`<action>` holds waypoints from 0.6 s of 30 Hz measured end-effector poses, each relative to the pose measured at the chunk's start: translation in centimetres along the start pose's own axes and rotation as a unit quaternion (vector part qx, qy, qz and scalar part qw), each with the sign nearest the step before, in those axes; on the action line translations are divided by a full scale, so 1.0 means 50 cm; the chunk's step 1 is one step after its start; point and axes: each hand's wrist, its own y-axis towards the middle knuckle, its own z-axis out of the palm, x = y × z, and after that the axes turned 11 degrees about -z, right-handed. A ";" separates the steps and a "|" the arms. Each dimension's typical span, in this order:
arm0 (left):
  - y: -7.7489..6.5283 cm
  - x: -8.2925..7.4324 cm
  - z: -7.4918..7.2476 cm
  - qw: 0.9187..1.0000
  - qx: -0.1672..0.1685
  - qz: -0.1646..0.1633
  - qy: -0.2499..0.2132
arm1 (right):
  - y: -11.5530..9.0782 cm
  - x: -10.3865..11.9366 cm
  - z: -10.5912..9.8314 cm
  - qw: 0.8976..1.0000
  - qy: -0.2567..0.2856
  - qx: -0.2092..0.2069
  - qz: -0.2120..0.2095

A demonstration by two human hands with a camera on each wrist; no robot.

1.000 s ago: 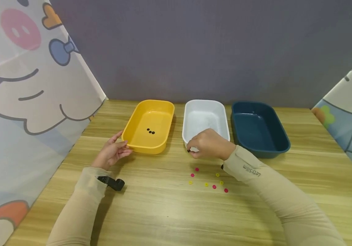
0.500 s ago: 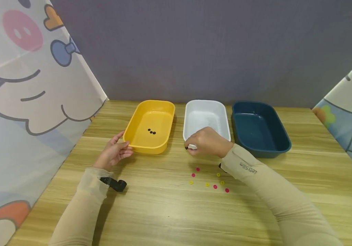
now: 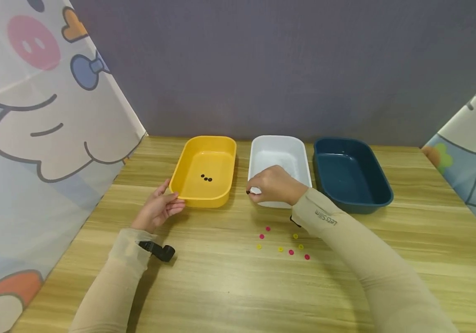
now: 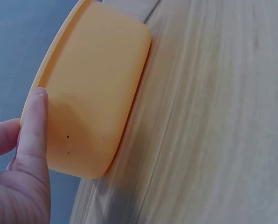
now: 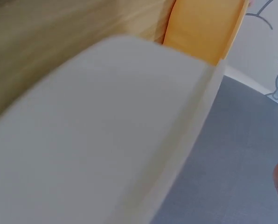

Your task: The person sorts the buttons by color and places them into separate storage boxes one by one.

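Small blk disc is pinched btwn thumb & finger of R hand, by the near L corner of white tray, seemingly up around rim level or above; exact ht can't tell. Key relation: yellow tray is just L of the disc, on R hand's fingertip side, its long axis running approx. from counter's near edge twd its back edge. L hand is nearer that tray, in fact touching: grips its near L corner, thumb at the rim. Three blk discs lie inside, abt mid-floor. Btwn white tray & counter's near edge: 4 pink discs & 4 yellow discs, mixed, loose on counter. Blue tray is R of white one, farthest from L hand; all 3 trays line up along counter's back edge.
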 end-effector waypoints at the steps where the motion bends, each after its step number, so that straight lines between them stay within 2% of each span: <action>1: 0.000 0.001 0.000 1.000 0.002 0.002 0.002 | 0.003 -0.003 -0.001 1.000 -0.001 0.007 0.004; 7: 0.001 0.002 0.001 1.000 0.005 0.007 0.015 | 0.022 -0.025 -0.013 0.999 0.006 0.032 0.034; 13: 0.002 0.003 0.001 1.000 0.001 0.006 0.026 | 0.038 -0.031 -0.013 0.998 0.029 0.034 0.035; 18: -0.002 0.000 0.002 0.999 -0.006 0.001 0.037 | 0.051 -0.030 -0.006 0.998 0.004 0.046 0.038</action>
